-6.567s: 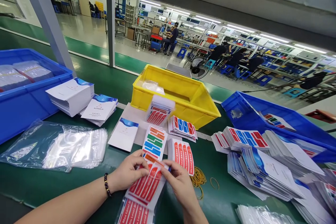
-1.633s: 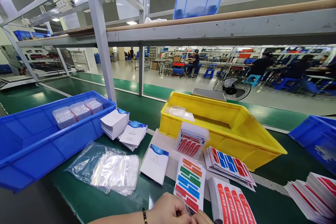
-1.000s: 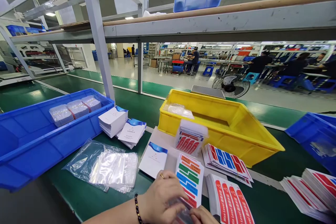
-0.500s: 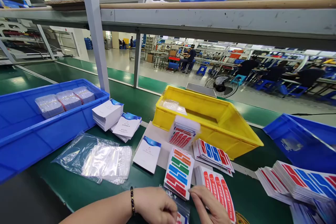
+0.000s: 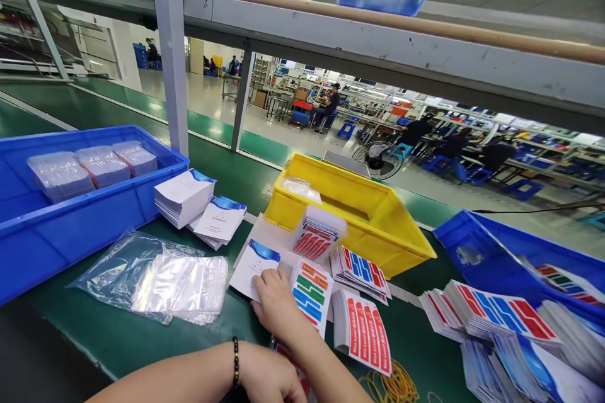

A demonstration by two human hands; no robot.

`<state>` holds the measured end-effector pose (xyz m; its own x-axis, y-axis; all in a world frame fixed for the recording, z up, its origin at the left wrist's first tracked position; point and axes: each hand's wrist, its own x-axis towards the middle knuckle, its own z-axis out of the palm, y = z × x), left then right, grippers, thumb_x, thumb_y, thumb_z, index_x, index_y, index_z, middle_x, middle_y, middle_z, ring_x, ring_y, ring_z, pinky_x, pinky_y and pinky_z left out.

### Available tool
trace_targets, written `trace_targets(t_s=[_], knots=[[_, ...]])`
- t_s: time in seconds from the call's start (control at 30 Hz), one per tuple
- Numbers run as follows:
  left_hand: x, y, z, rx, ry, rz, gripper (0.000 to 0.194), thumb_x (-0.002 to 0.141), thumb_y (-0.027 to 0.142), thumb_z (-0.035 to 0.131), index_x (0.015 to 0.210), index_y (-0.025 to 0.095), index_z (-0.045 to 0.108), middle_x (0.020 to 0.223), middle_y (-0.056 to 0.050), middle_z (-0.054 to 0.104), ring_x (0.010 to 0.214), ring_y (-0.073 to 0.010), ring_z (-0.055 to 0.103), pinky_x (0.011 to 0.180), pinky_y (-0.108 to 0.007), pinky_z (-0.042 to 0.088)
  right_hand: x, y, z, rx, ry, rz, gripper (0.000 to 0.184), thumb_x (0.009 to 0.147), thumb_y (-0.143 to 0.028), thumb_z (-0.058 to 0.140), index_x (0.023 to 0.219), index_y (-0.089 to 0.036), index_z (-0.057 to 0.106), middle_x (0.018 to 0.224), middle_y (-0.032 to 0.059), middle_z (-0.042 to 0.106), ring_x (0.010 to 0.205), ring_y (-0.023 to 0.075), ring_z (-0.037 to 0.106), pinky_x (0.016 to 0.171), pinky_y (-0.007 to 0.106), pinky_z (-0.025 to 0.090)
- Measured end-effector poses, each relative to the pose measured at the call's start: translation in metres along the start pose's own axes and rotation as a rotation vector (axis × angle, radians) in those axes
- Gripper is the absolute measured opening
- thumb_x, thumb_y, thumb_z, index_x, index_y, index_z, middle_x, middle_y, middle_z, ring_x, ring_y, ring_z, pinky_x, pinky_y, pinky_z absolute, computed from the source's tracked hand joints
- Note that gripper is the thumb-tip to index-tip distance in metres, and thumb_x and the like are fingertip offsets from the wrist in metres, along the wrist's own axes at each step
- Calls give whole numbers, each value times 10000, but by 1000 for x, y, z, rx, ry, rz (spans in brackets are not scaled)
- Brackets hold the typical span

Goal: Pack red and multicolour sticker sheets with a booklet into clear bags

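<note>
My right hand (image 5: pixel 276 302) crosses over my left forearm's side of the table and grips the lower right corner of a white booklet (image 5: pixel 253 267) with a blue top edge. Its fingers lie on the cover and the thumb is at the edge. Low in the view, my left hand (image 5: pixel 271 374), with a dark beaded bracelet (image 5: pixel 235 362) on the wrist, is closed on a clear plastic bag with printed cards, mostly hidden by both hands. Beside the right hand lie a stack of multicoloured sticker sheets (image 5: pixel 312 289) and a stack of red-striped label sheets (image 5: pixel 366 330).
Clear bags (image 5: pixel 184 286) lie at left, near booklet stacks (image 5: pixel 184 195) and a blue bin (image 5: pixel 94 201). A yellow bin (image 5: pixel 359 233) stands behind the stickers. More card stacks (image 5: pixel 505 315), rubber bands (image 5: pixel 394 384) and another blue bin (image 5: pixel 472 245) are at right.
My right hand has moved left and forward from beside the sticker stacks onto the white booklet. My left hand has shifted slightly down and left. The view has turned to the right.
</note>
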<state>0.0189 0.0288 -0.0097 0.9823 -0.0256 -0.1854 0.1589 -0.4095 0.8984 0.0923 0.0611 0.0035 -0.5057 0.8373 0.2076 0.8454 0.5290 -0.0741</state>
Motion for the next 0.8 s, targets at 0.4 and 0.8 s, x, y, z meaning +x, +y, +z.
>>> trace_targets(t_s=[0.4, 0.8], knots=[[-12, 13, -6, -877, 429, 148, 662, 522, 735, 597, 768, 121, 630, 468, 60, 454, 393, -44, 323, 418, -182, 241, -55, 36, -64, 236, 584, 61, 283, 861, -118, 426, 1074, -213, 586, 913, 72, 580, 837, 179, 567, 700, 303, 468], [-9, 11, -2, -1305, 385, 152, 414, 551, 242, 730, 935, 102, 667, 862, -94, 691, 778, -207, 623, 762, -305, 436, -127, 37, -106, 513, 472, 115, 212, 901, -262, 398, 893, -193, 599, 764, 68, 618, 720, 192, 603, 635, 318, 499]])
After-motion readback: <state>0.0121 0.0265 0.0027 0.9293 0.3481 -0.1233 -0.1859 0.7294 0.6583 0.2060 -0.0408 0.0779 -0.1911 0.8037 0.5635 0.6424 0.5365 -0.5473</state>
